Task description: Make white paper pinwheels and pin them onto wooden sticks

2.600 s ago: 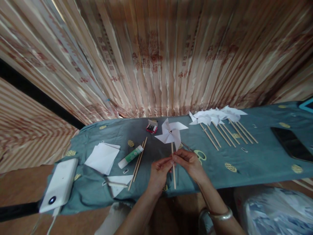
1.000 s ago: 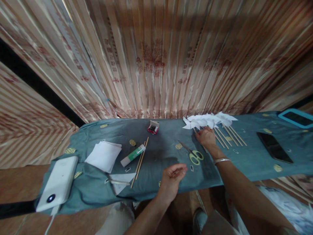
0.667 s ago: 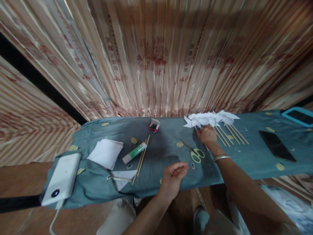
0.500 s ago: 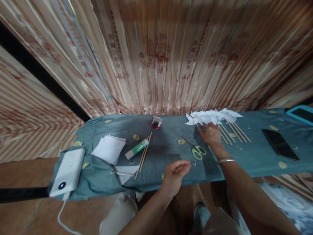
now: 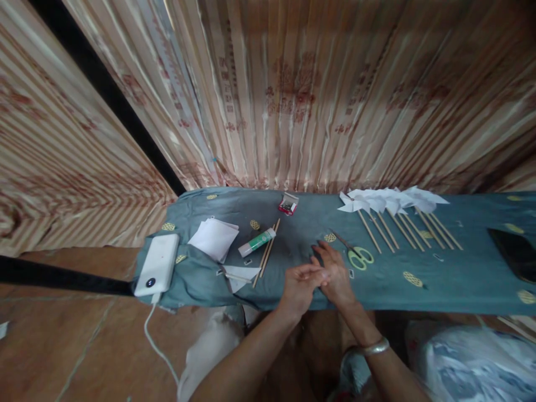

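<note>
My left hand (image 5: pixel 299 287) is over the near edge of the cloth-covered table, fingers curled and pressed together. What they hold, if anything, is too small to make out. Beside it, my right hand (image 5: pixel 335 274) has its fingers apart and meets the left fingertips; nothing shows in it. Scissors with light green handles (image 5: pixel 360 258) lie just right of my right hand. At the back right is a row of several white paper pinwheels (image 5: pixel 387 201) on wooden sticks. Two loose wooden sticks (image 5: pixel 267 254) and a green-and-white glue stick (image 5: pixel 257 242) lie left of my hands.
A small open red box (image 5: pixel 288 204) with dark bits inside stands at the back. Leftward lie a stack of white paper (image 5: pixel 214 239), a folded paper piece with a pen-like object (image 5: pixel 243 277), and a white power bank (image 5: pixel 158 263) with a cable. A black phone (image 5: pixel 513 254) lies far right.
My right hand has drawn back from the pinwheels to meet my left hand. The view has turned left, and all the pinwheel sticks now show.
</note>
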A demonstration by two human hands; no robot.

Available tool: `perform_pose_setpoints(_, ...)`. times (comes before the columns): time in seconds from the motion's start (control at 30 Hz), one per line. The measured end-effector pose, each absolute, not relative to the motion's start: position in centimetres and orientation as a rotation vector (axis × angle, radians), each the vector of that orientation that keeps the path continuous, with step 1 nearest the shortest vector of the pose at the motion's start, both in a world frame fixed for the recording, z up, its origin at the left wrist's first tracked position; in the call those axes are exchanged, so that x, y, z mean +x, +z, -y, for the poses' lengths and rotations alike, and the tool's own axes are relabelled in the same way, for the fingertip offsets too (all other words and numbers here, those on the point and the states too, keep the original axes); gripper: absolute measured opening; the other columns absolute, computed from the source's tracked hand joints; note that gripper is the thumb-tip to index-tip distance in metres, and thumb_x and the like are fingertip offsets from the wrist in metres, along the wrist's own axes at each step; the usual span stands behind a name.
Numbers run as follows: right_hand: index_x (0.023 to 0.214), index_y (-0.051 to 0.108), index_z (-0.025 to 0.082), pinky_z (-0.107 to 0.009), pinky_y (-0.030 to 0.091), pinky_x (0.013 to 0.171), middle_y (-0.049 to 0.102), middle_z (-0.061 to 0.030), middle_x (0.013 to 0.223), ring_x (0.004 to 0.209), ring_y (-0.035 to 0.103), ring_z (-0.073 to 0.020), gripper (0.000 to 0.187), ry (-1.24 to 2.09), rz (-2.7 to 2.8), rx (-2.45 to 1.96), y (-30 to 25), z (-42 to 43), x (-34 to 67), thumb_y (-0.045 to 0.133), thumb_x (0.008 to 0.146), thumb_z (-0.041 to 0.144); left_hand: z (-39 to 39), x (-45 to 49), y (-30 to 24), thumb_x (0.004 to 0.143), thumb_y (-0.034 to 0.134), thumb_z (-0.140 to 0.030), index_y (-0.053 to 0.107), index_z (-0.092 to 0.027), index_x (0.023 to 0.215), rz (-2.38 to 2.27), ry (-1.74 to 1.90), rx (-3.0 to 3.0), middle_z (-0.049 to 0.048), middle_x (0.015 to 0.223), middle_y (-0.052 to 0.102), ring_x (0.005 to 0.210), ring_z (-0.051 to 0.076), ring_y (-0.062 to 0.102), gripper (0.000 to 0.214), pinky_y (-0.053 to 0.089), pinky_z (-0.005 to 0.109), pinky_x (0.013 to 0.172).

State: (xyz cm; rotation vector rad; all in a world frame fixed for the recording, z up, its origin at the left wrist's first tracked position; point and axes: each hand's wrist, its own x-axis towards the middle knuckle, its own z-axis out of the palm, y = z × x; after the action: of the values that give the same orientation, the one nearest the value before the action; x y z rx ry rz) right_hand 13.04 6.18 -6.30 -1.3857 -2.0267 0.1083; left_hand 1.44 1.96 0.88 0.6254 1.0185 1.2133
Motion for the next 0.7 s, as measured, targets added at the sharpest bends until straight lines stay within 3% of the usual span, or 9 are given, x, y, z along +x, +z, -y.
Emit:
perform_pose_setpoints(0.2,0.118,0.057,0.013,-0.049,0.044,0.091,0.054,-0.0197,0.130,0.118,0.049,-0.0322,0.035,0.050,2.111,-1.475,-6.8,-5.7,12.4,0.036,0.094,0.029,-1.3,0.5,1.0,0.059,0.071,-0.063,0.067,-0.014,0.051,-1.056,1.224,0.630,0.0053,0.052,0.064,0.052,0.012,0.053,0.050,0.044,0.027,0.060)
perform_pose_setpoints(0.43,0.122,0.055,0.015,-0.050,0.042,0.090,0.055,-0.0181,0.130,0.118,0.048,-0.0340,0.036,0.067,2.123,-1.567,-6.7,-5.8,12.1,0.038,0.093,0.028,-0.7,0.5,4.9,0.048,0.082,-0.052,0.072,-0.017,0.058,-0.982,1.261,0.635,0.0044,0.060,0.067,0.062,0.017,0.058,0.039,0.049,0.032,0.071)
perform_pose_setpoints(0.57,0.121,0.055,0.017,-0.048,0.042,0.090,0.057,-0.0169,0.129,0.117,0.049,-0.0336,0.036,0.070,2.093,-1.623,-6.8,-5.9,11.9,0.038,0.092,0.027,1.5,-0.4,8.9,0.059,0.078,-0.053,0.072,-0.020,0.054,-0.829,1.244,0.769,0.0064,0.063,0.068,0.068,0.022,0.063,0.034,0.051,0.035,0.072)
perform_pose_setpoints(0.63,0.120,0.056,0.016,-0.047,0.042,0.090,0.056,-0.0173,0.130,0.116,0.049,-0.0332,0.035,0.067,2.086,-1.642,-6.6,-5.9,11.8,0.038,0.092,0.028,5.0,-1.4,8.2,0.066,0.073,-0.055,0.076,-0.022,0.064,-0.819,1.116,0.890,0.0086,0.075,0.072,0.075,0.026,0.067,0.033,0.053,0.037,0.072)
perform_pose_setpoints(0.7,0.119,0.057,0.014,-0.046,0.041,0.092,0.056,-0.0171,0.130,0.117,0.049,-0.0323,0.035,0.057,2.085,-1.644,-6.3,-5.8,11.6,0.038,0.092,0.028,10.2,-2.7,5.0,0.065,0.071,-0.062,0.077,-0.028,0.072,-0.913,1.083,1.044,0.0078,0.071,0.071,0.076,0.030,0.068,0.035,0.056,0.039,0.061)
